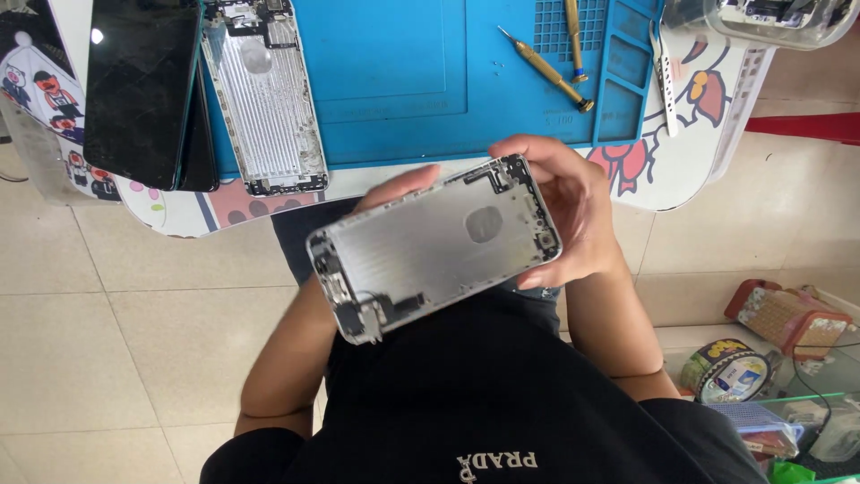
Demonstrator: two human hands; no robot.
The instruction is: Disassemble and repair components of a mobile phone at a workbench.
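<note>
Black phone (141,90) lies far left on the table (667,170), screen up; just beside it a bare silver housing (267,99) rests on the blue mat (421,81); two brass screwdrivers (546,70) lie on the mat's right part, tweezers (664,82) just past its edge; you hold a second housing, the shell (434,246), tilted over your lap, below the table edge; your left hand (394,190) is mostly hidden behind it, fingers (403,182) curling over the top edge, grasping the shell; your right hand (573,215) clasps its right end; tape roll (727,369) sits low right.
</note>
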